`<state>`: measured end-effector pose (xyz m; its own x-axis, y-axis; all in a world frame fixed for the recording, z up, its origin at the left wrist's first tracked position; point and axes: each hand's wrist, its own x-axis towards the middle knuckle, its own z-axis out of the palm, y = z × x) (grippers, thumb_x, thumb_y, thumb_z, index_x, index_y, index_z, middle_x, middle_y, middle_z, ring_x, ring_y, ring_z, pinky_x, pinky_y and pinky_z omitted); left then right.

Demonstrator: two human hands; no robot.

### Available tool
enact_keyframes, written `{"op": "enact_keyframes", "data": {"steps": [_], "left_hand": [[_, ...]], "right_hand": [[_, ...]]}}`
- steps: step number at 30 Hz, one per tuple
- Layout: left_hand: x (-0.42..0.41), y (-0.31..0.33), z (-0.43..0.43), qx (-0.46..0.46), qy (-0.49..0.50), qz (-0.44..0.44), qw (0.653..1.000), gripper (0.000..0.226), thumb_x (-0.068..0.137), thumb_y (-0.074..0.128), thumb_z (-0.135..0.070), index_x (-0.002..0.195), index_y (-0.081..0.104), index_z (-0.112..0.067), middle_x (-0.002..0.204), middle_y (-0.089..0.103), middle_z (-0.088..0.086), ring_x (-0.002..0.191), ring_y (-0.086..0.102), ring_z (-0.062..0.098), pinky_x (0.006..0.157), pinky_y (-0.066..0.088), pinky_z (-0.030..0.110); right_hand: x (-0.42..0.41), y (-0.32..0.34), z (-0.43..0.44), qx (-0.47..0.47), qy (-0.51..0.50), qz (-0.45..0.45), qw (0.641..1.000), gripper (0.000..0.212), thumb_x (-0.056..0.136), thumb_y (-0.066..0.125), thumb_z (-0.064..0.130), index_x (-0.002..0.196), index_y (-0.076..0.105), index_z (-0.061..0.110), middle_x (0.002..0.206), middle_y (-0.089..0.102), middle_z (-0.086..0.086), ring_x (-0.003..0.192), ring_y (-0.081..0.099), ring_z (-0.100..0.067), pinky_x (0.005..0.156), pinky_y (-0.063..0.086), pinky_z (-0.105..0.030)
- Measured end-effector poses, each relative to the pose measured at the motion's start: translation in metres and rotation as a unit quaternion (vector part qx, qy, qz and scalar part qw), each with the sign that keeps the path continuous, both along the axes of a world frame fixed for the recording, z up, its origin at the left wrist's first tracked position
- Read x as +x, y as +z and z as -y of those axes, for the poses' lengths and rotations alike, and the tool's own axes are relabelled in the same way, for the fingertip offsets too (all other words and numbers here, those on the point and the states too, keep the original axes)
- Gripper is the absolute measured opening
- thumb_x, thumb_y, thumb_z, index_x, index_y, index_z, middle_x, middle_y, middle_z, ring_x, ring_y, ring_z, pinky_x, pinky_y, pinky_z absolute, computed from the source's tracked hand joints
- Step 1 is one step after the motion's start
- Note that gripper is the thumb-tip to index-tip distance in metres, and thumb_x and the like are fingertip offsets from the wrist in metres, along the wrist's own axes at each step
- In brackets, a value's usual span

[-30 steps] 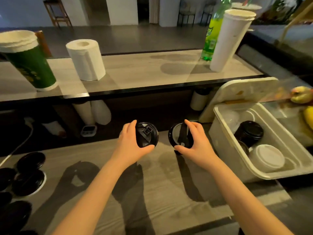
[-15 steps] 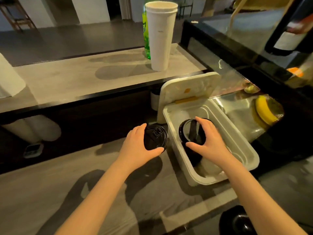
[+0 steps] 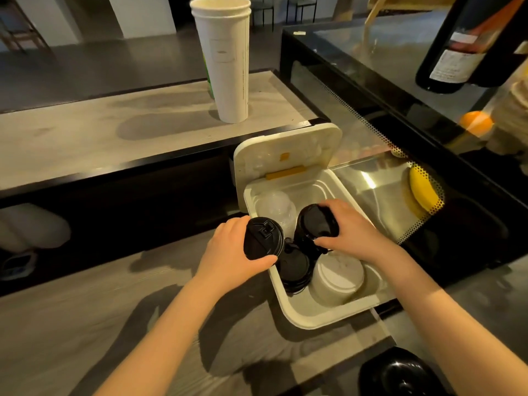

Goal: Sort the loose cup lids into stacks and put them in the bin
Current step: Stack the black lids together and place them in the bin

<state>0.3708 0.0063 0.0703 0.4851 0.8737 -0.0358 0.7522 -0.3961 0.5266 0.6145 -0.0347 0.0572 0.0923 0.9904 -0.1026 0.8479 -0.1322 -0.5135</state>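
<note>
A white bin [image 3: 308, 318] with its hinged lid [image 3: 285, 155] raised stands at the right end of the wooden counter. My left hand [image 3: 231, 252] grips a black cup lid [image 3: 263, 238] at the bin's left rim. My right hand [image 3: 351, 230] holds another black lid [image 3: 315, 224] inside the bin, on top of a black stack. A second black lid stack [image 3: 294, 270] sits lower in the bin, beside a white lid stack [image 3: 337, 275]. Clear lids [image 3: 274, 207] lie at the bin's back left.
A tall stack of white paper cups [image 3: 225, 61] stands on the raised shelf behind. To the right is a glass display case [image 3: 371, 132] with a banana [image 3: 423, 192] inside and a dark bottle [image 3: 457, 44] on top. A black round object [image 3: 400, 375] sits at the bottom right.
Both hands moved right from above the counter to the bin, each carrying a black lid. My right hand lowered its lid onto the black stack; the left reached the rim.
</note>
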Motion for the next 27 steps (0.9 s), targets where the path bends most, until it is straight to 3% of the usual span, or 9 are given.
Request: {"op": "enact_keyframes", "data": {"steps": [4,7,11,16,19,22,25,27], "left_hand": [[-0.002,-0.002,-0.004,0.015,0.018,-0.012,1.000,0.089,0.073,0.068,-0.055,0.144,0.027,-0.019,0.142,0.037,-0.005,0.130,0.032,0.014,0.106,0.032,0.030],[-0.005,-0.003,-0.006,0.016,0.034,-0.013,0.999,0.089,0.073,0.068,-0.055,0.144,0.028,-0.018,0.141,0.038,-0.004,0.129,0.033,0.015,0.105,0.033,0.032],[-0.008,-0.002,-0.008,0.010,0.048,-0.006,0.999,0.088,0.074,0.069,-0.053,0.143,0.029,-0.018,0.140,0.038,-0.004,0.128,0.034,0.015,0.105,0.034,0.033],[-0.009,-0.004,-0.009,0.009,0.054,0.012,0.998,0.087,0.073,0.070,-0.051,0.143,0.030,-0.018,0.141,0.035,-0.004,0.129,0.032,0.013,0.104,0.032,0.029],[-0.010,-0.005,-0.011,0.005,0.056,0.027,0.998,0.089,0.072,0.071,-0.051,0.144,0.029,-0.018,0.139,0.032,-0.003,0.127,0.032,0.012,0.104,0.033,0.028],[-0.009,-0.005,-0.016,-0.001,0.056,0.026,0.998,0.092,0.073,0.072,-0.049,0.146,0.026,-0.016,0.142,0.031,-0.002,0.130,0.031,0.014,0.105,0.031,0.028],[-0.002,-0.002,-0.021,0.000,0.048,0.041,0.998,0.098,0.071,0.075,-0.046,0.147,0.021,-0.017,0.146,0.033,-0.001,0.134,0.030,0.016,0.108,0.030,0.032],[0.007,0.002,-0.023,0.006,0.028,0.058,0.998,0.100,0.069,0.077,-0.043,0.147,0.019,-0.020,0.144,0.037,-0.003,0.132,0.032,0.016,0.104,0.031,0.029]], "right_hand": [[-0.023,-0.007,-0.012,-0.040,0.146,0.045,0.988,0.069,0.072,0.076,0.034,0.129,0.041,0.019,0.129,0.045,0.003,0.117,0.044,-0.015,0.095,0.041,-0.029],[-0.035,-0.023,-0.019,-0.080,0.225,0.103,0.966,0.058,0.072,0.076,0.031,0.118,0.043,0.017,0.116,0.049,0.001,0.105,0.048,-0.017,0.080,0.043,-0.028],[-0.039,-0.042,-0.023,-0.108,0.265,0.157,0.945,0.058,0.073,0.077,0.030,0.117,0.042,0.014,0.114,0.049,-0.002,0.101,0.050,-0.020,0.073,0.038,-0.027],[-0.042,-0.056,-0.024,-0.108,0.262,0.180,0.942,0.063,0.075,0.075,0.036,0.123,0.041,0.013,0.123,0.045,-0.003,0.111,0.047,-0.022,0.083,0.041,-0.032],[-0.038,-0.056,-0.023,-0.110,0.239,0.154,0.952,0.061,0.075,0.074,0.041,0.121,0.043,0.014,0.125,0.043,-0.002,0.114,0.045,-0.022,0.084,0.041,-0.031],[-0.032,-0.044,-0.019,-0.078,0.227,0.109,0.965,0.051,0.083,0.066,0.037,0.125,0.048,0.014,0.140,0.038,-0.003,0.126,0.041,-0.021,0.101,0.038,-0.031],[-0.023,-0.025,-0.015,0.020,0.160,0.001,0.987,0.035,0.089,0.061,0.027,0.122,0.055,0.016,0.127,0.052,0.003,0.114,0.051,-0.014,0.100,0.043,-0.034],[-0.018,-0.011,-0.017,0.055,0.087,-0.080,0.992,0.035,0.091,0.060,0.025,0.125,0.055,0.019,0.119,0.056,0.008,0.108,0.056,-0.010,0.096,0.047,-0.034]]}}
